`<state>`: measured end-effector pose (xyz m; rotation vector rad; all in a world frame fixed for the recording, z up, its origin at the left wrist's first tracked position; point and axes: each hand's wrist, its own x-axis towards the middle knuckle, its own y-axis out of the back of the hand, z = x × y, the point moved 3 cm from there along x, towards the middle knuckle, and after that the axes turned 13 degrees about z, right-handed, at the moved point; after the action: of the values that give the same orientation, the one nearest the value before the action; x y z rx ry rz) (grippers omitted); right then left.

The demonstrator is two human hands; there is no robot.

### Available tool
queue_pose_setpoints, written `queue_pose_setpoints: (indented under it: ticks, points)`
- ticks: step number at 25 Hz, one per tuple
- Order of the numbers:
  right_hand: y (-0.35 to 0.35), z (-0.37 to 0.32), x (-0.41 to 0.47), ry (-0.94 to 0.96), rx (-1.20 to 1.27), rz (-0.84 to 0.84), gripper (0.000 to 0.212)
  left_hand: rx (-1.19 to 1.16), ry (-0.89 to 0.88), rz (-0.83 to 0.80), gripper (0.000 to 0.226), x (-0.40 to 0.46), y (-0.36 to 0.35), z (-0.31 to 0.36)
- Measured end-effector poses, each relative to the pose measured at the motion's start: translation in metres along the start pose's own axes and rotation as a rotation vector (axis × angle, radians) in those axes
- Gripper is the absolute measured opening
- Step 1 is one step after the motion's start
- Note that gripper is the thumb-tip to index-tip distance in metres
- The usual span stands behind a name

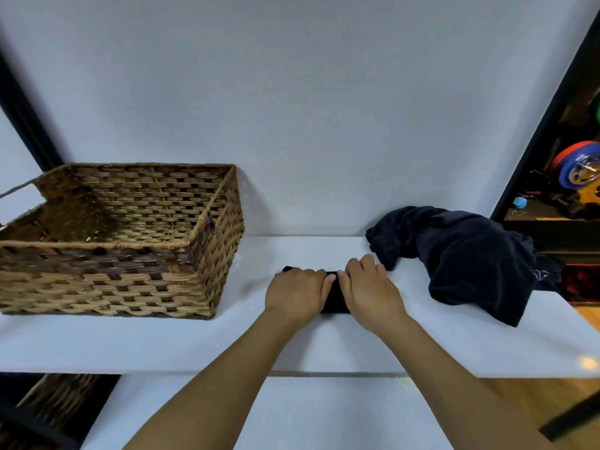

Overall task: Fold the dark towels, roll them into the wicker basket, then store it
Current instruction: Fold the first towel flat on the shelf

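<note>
White shelf (324, 345) — both hands, left hand (295, 292) and right hand (370, 292), grip curled on rolled towel (334, 298) between wicker basket (123, 241) and towel heap (467, 254).

White table (324, 345), wicker basket (107, 235) left, rolled dark towel (334, 297) centre, crumpled dark towels (467, 254) right

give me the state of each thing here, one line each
wicker basket: upright on the table, nothing visible inside
rolled towel: on the table, partly rolled, under both hands
left hand: gripping the rolled towel
right hand: gripping the rolled towel
towel pile: crumpled, unfolded, at the table's right
</note>
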<state>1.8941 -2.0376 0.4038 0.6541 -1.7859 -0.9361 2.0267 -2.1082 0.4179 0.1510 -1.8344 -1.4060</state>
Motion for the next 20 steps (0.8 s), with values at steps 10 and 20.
queue_pose_setpoints:
  ticks: [10,20]
  points:
    - [-0.003,0.001,-0.016,-0.038,0.12,0.185,0.051,-0.161,0.084,-0.226,0.043,0.017,-0.008,-0.012]
    - [-0.006,0.006,-0.01,-0.141,0.197,0.108,0.033,-0.229,0.012,-0.081,0.039,0.009,-0.009,-0.012]
